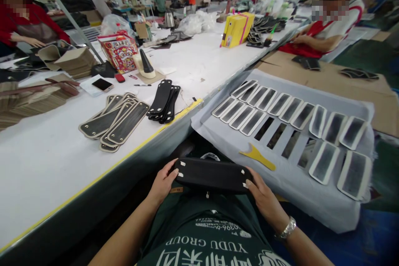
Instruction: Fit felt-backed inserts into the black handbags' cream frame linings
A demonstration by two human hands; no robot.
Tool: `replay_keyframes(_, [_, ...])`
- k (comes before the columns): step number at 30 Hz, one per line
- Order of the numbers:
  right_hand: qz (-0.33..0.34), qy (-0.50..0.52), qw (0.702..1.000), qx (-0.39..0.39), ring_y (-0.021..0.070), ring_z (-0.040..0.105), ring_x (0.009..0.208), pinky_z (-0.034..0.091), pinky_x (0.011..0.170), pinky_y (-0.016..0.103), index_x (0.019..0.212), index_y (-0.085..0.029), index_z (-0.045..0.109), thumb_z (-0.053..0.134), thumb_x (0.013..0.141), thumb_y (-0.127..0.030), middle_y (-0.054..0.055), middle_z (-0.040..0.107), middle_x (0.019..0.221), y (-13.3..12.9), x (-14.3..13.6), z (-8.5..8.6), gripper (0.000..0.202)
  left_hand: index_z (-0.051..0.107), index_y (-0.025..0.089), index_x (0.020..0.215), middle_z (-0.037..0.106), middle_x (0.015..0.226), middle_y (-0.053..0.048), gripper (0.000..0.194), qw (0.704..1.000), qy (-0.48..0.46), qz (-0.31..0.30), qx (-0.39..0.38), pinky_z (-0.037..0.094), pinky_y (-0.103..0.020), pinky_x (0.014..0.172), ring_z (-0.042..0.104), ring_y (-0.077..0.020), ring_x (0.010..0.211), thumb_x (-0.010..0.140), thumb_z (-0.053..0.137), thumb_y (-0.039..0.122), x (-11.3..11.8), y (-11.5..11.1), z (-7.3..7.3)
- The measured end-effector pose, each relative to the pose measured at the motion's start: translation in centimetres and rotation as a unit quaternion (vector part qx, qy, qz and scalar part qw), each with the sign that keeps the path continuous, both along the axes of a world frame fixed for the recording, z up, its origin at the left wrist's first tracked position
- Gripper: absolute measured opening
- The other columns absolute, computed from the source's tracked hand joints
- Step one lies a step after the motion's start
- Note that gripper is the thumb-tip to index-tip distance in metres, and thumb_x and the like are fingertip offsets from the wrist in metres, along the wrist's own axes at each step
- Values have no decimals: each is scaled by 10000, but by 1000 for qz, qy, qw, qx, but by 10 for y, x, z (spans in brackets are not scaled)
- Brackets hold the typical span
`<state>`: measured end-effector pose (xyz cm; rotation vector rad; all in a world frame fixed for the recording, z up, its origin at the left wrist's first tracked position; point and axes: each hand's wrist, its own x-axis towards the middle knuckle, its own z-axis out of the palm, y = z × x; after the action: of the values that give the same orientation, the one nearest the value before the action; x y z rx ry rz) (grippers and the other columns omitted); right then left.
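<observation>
Between my two hands I hold a long black panel (212, 176) with rounded ends and small white tabs near each end. My left hand (163, 181) pinches its left end, thumb on top. At the other end, my right hand (263, 195) grips with the thumb beside a white tab. The panel is level, above my lap. On the white table to the left lie a stack of similar black panels (163, 99) with white tabs and a pile of beige-edged dark panels (129, 122) with metal studs.
Right of me, a cloth-covered board (224, 133) carries rows of pale-edged dark pieces (324, 162) and a yellow scraper-like tool (258, 157). A yellow box (237, 29), a phone (102, 84) and a red patterned bag (120, 52) stand or lie on the table. Co-workers sit at both sides.
</observation>
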<state>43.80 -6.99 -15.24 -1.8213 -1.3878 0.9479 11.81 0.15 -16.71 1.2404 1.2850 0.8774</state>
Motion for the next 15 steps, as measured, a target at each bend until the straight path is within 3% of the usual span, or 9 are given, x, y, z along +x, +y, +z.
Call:
replay_keyframes(6, [-77,-31,996,31,250,537,1080,389,999,422,1122,-181,510,383,844,-442,112,574,1148,14,-11,-1,401,576,150,1171,627,1166,-98,449,994,79,60,37,399,-361,989,562,-241,1094,822,508,424,13,3,1])
replay_keyframes(10, [-109,-23,992,50,244,564,971,415,945,422,1045,-172,533,382,845,-428,104,596,1029,16,-14,0,359,600,156,1137,638,1140,-95,489,989,101,101,22,396,-379,996,566,-260,1083,798,516,498,20,-2,6])
replay_keyframes(15, [-61,138,988,27,248,531,1070,394,970,420,1067,-202,577,415,863,-488,94,599,1111,7,1,0,388,578,214,1201,606,1222,-41,533,989,84,119,-35,320,-370,1075,498,-247,1195,838,411,568,20,-12,3])
